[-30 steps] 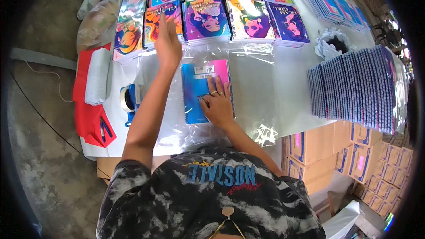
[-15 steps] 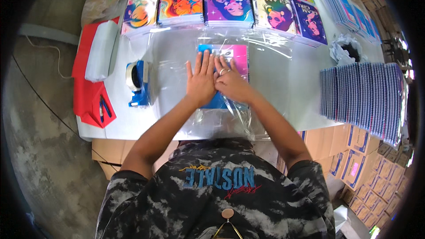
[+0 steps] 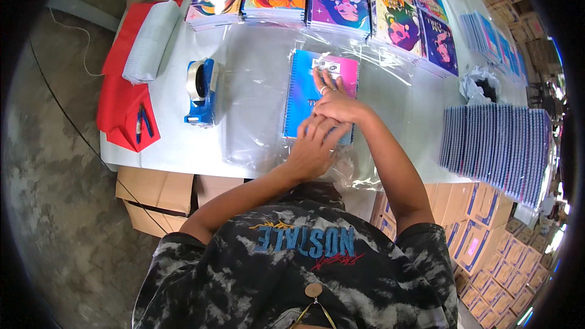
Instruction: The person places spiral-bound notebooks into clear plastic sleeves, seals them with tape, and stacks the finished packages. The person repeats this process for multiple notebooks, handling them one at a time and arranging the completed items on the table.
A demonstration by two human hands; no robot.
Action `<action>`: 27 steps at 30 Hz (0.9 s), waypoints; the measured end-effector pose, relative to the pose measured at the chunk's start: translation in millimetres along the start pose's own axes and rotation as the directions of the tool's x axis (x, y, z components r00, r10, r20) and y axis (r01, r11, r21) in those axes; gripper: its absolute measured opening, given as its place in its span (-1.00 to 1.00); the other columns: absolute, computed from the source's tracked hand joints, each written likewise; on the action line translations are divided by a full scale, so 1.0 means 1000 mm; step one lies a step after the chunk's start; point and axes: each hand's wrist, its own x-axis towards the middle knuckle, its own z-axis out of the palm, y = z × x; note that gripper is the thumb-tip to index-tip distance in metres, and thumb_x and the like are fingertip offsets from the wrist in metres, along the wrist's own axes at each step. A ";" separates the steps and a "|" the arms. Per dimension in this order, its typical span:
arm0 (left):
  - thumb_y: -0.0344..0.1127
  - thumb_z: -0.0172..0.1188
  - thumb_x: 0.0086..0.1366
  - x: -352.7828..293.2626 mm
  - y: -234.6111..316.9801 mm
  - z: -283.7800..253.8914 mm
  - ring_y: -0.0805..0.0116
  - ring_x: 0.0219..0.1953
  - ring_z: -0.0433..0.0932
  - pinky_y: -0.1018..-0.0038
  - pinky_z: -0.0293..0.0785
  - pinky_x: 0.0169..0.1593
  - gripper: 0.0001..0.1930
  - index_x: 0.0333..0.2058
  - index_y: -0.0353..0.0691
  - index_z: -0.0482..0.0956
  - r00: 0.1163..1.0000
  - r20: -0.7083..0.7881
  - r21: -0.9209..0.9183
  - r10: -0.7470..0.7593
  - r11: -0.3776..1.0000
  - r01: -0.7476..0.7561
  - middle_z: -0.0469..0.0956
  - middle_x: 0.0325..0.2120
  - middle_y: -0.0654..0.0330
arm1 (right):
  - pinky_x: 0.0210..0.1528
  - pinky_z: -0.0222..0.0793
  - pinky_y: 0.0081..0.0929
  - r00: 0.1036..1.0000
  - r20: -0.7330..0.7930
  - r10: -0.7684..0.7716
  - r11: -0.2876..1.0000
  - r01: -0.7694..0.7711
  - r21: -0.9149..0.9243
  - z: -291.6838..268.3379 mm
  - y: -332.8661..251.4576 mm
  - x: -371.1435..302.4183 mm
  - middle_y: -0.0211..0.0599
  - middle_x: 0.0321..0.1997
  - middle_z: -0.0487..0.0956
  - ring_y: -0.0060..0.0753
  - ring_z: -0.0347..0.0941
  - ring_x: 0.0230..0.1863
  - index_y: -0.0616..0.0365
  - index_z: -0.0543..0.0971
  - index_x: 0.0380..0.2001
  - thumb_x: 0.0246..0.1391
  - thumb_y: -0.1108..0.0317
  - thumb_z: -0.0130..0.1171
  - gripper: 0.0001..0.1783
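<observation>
A blue and pink spiral notebook (image 3: 304, 85) with a white label lies on the table in front of me, inside or under clear plastic film (image 3: 353, 167). My right hand (image 3: 337, 102), a ring on one finger, rests on its right half with fingers outstretched and apart. Just below, my left hand (image 3: 314, 149) is at the notebook's lower edge, fingers bent but apart, close under the right palm. Whether the left fingertips pinch any film is hard to see. To the left stands a blue tape dispenser (image 3: 210, 94) with a roll of tape.
Stacks of colourful illustrated notebooks (image 3: 338, 6) line the far side. On the right are a tall row of spiral-bound notebooks (image 3: 493, 146) and a crumpled plastic bag (image 3: 481, 85). At left, a white plastic bundle (image 3: 152, 42) and pens (image 3: 143, 127) lie on red material (image 3: 116, 106).
My left hand has slid down from the notebook's middle to its lower edge, its fingers bending. My right hand stays on the cover, fingers spreading. The whole view has shifted slightly.
</observation>
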 end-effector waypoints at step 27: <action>-0.37 0.09 0.21 -0.090 -0.164 -0.198 0.50 -0.61 0.48 0.54 0.38 -0.54 -0.82 -0.33 -0.33 0.62 0.385 -0.512 -0.157 -0.768 0.524 0.837 0.57 -0.60 0.20 | 0.27 0.00 -0.18 0.916 0.247 0.315 0.877 -0.381 0.293 -0.090 -0.044 0.016 -0.16 0.28 0.22 -0.11 0.14 0.28 0.05 0.08 0.21 -0.56 0.23 0.49 0.16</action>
